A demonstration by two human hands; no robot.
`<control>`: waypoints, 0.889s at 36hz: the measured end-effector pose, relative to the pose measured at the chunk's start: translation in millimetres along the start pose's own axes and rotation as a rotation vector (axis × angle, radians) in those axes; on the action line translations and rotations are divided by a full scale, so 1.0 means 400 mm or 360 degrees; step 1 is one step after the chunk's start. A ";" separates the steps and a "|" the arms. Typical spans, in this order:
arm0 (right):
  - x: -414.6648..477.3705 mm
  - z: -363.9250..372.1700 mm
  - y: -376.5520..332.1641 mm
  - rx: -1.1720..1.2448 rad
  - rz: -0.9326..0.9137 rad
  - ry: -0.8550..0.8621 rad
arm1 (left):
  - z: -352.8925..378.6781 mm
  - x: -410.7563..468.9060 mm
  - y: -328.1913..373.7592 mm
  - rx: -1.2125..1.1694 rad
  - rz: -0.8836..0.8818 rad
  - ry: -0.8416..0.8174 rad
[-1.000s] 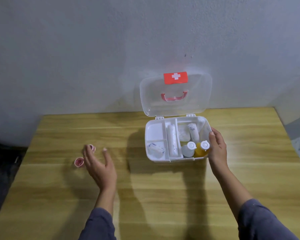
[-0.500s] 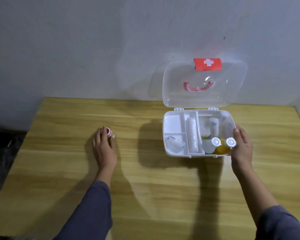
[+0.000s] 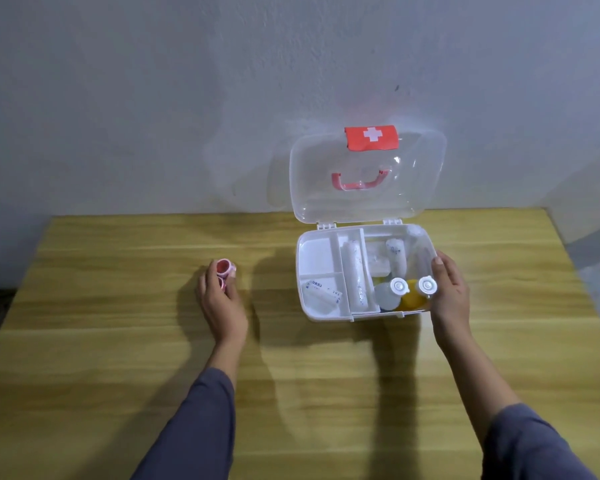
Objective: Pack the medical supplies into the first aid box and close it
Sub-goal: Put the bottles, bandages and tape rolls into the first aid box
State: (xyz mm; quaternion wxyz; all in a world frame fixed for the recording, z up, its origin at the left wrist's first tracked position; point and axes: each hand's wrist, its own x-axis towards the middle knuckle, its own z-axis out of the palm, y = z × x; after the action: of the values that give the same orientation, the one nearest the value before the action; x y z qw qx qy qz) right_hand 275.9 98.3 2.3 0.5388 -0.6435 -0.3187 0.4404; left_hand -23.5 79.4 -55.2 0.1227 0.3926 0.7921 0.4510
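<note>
The white first aid box (image 3: pixel 317 315) stands open on the wooden table, its clear lid (image 3: pixel 368 202) upright with a red cross label and pink handle. Inside lie bandage rolls (image 3: pixel 355 271), a packet (image 3: pixel 321 292) and two white-capped bottles (image 3: pixel 411 289), one clear, one yellow. My right hand (image 3: pixel 449 289) grips the box's right side wall. My left hand (image 3: pixel 220 299) rests on the table to the left, fingers closed around two small pink-red tape rolls (image 3: pixel 224 268); the lower roll is partly hidden by my fingers.
A grey wall rises directly behind the table (image 3: pixel 118 341). The table's left and right edges drop to a dark floor. The box's rear-left compartment (image 3: pixel 316 256) holds nothing.
My left hand reached the two pink rolls and closed on them, drawing them together. My right hand stayed on the box's side. The camera view shifted slightly.
</note>
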 end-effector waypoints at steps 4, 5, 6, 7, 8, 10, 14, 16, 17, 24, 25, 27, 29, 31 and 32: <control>0.067 -0.113 -0.135 0.0115 -0.0040 0.0137 | 0.052 -0.030 0.315 -0.0263 0.0290 0.0043; 0.072 -0.110 -0.126 0.0112 -0.0030 0.0117 | 0.046 -0.031 0.347 -0.0315 0.0290 0.0006; 0.080 -0.103 -0.122 0.0126 -0.0034 0.0111 | 0.050 -0.032 0.381 -0.0318 0.0329 0.0031; 0.078 -0.099 -0.113 0.0139 -0.0039 0.0091 | 0.051 -0.043 0.398 -0.0341 0.0411 -0.0022; 0.067 -0.096 -0.104 0.0130 -0.0044 0.0059 | 0.049 -0.062 0.403 -0.0366 0.0466 -0.0087; 0.049 -0.094 -0.083 0.0087 -0.0011 0.0056 | 0.046 -0.092 0.408 -0.0374 0.0625 -0.0308; 0.026 -0.082 -0.059 0.0009 0.0028 -0.0001 | 0.071 -0.100 0.382 -0.0086 0.0936 -0.0667; 0.015 -0.077 -0.052 -0.0025 0.0016 -0.0048 | 0.082 -0.101 0.369 0.0046 0.0889 -0.0750; 0.012 -0.074 -0.050 -0.0044 0.0009 -0.0072 | 0.087 -0.100 0.365 0.0077 0.0826 -0.0772; 0.011 -0.078 -0.056 -0.0073 0.0005 -0.0136 | 0.126 -0.114 0.399 0.0227 0.0645 -0.0856; 0.011 -0.080 -0.054 -0.0075 0.0005 -0.0139 | 0.128 -0.118 0.401 0.0251 0.0635 -0.0860; 0.011 -0.082 -0.053 -0.0070 0.0003 -0.0151 | 0.129 -0.124 0.400 0.0290 0.0636 -0.0876; 0.011 -0.084 -0.055 -0.0065 -0.0010 -0.0171 | 0.124 -0.130 0.394 0.0326 0.0668 -0.0893; 0.011 -0.085 -0.055 -0.0064 -0.0015 -0.0190 | 0.117 -0.135 0.385 0.0366 0.0700 -0.0899; 0.012 -0.086 -0.055 -0.0065 -0.0015 -0.0195 | 0.112 -0.138 0.382 0.0374 0.0718 -0.0892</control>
State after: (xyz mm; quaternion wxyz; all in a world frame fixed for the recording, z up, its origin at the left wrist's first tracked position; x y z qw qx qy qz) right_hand 310.6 93.2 23.9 0.5070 -0.6247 -0.3632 0.4698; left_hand 115.6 110.1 34.6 0.1864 0.6768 0.6676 0.2479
